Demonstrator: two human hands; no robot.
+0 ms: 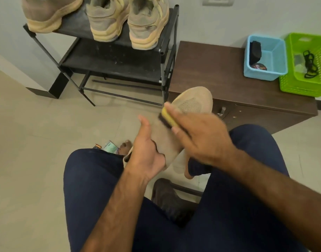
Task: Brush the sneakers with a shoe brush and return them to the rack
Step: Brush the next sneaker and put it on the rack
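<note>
A beige mesh sneaker (190, 102) is held above my knees with its toe pointing away. My left hand (147, 151) grips it at the heel end, thumb raised. My right hand (197, 135) grips a yellow-backed shoe brush (167, 118) with dark bristles, which lies against the side of the sneaker. Both hands are motion-blurred. Three more beige sneakers (105, 17) stand on the top shelf of the black shoe rack (167, 44) against the wall.
A brown low cabinet (210, 73) stands right of the rack and carries a blue basket (265, 59) with shoe-care items and a green basket (305, 66). Small objects (108, 146) lie on the tiled floor by my left knee. I sit on a dark stool (170, 200).
</note>
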